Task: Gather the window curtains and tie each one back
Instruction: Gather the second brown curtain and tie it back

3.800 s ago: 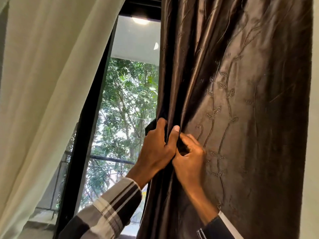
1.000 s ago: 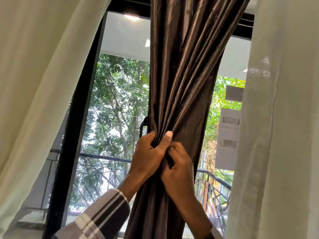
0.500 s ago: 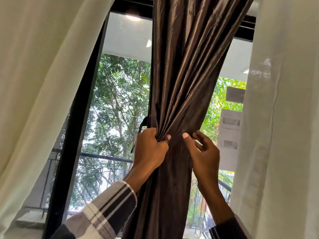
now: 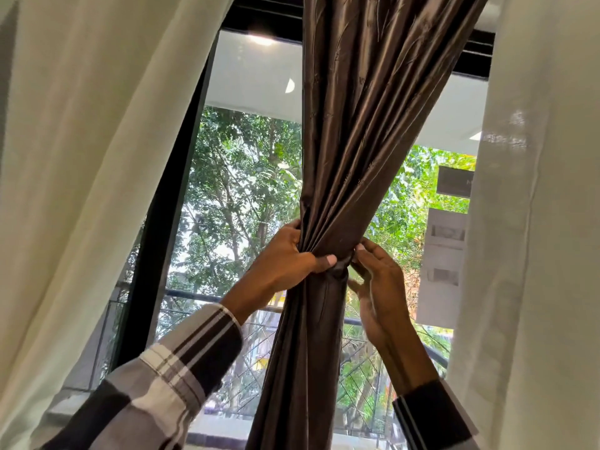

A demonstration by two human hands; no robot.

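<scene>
A shiny brown curtain [image 4: 357, 131] hangs in the middle of the window, gathered into a narrow bundle at hand height. My left hand [image 4: 285, 258] grips the bundle from the left, thumb across its front. A dark tie-back band [image 4: 341, 271] wraps the bundle just right of that thumb. My right hand [image 4: 376, 280] is at the bundle's right side, with fingertips pinching the end of the band. Below the hands the curtain falls straight down in folds.
A cream curtain [image 4: 84, 177] hangs diagonally on the left and a white sheer curtain [image 4: 532, 241] fills the right. A black window frame post [image 4: 162, 222] stands left of the glass. Trees, a balcony railing [image 4: 207, 298] and a building show outside.
The brown curtain went from spread wide to tightly gathered. In the last half second my right hand closed back in from the right onto the band at the bundle.
</scene>
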